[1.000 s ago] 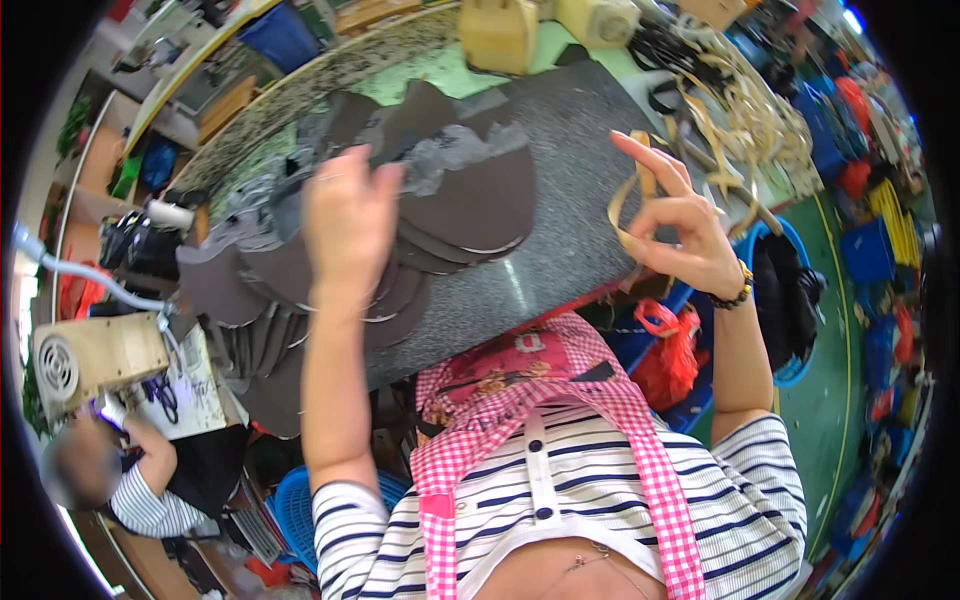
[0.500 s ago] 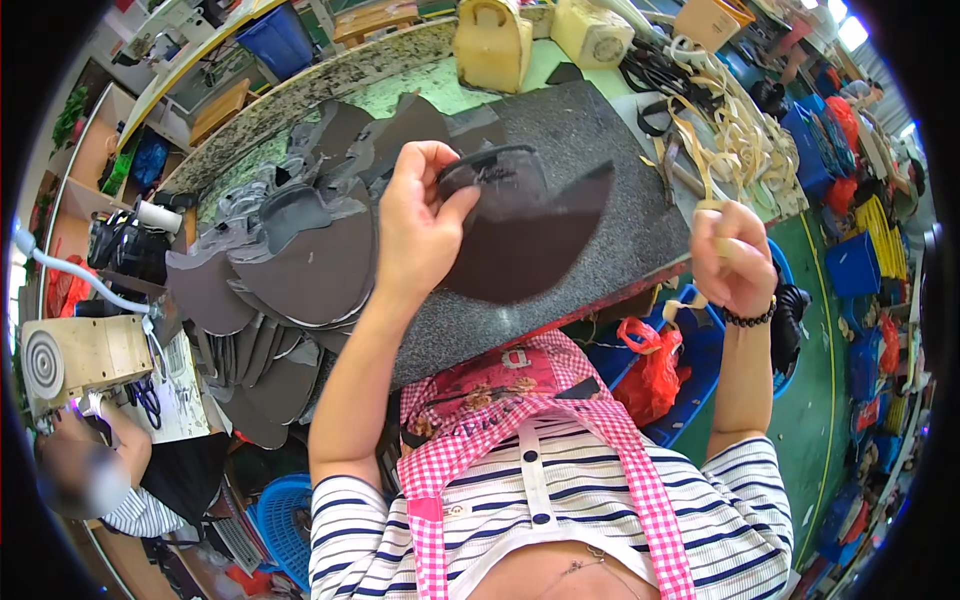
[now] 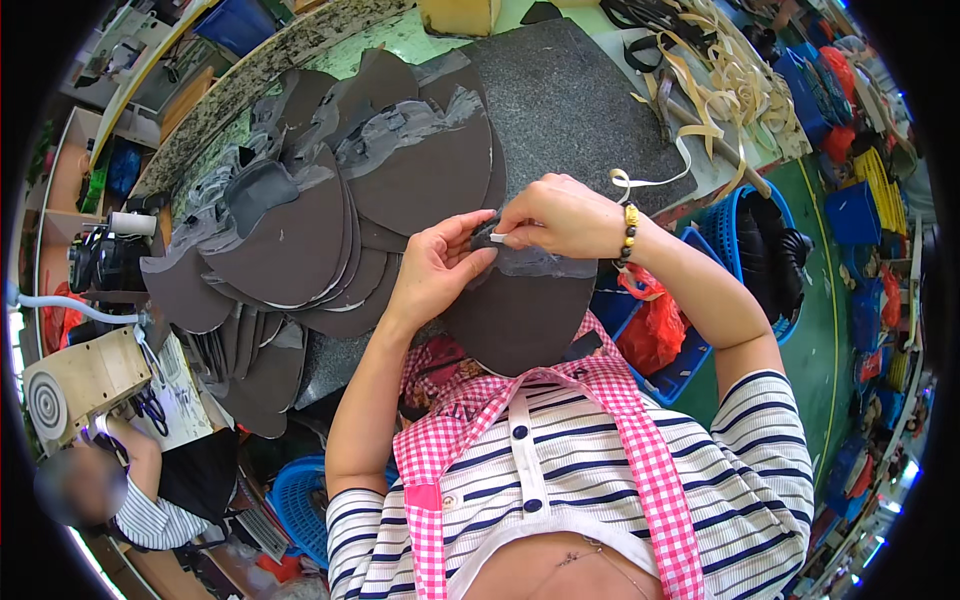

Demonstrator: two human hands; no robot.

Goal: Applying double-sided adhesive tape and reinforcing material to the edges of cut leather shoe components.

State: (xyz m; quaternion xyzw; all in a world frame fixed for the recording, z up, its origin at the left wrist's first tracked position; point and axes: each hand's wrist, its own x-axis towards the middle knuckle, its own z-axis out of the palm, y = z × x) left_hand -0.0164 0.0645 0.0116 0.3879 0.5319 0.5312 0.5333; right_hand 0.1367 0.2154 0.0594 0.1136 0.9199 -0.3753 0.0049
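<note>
While left hand [image 3: 432, 275] grips dark panel [image 3: 520, 320], right hand [image 3: 570, 215] pinches pale tape [image 3: 497, 238] (seemingly aligning it). Next move needs steadiness.

Dark brown piece [image 3: 520, 320] – pink-and-white checked apron [image 3: 655, 450]

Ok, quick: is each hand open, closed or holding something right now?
Left hand: closed, holding the dark piece near its edge.
Right hand: closed, pinching a pale strip against that piece.
</note>
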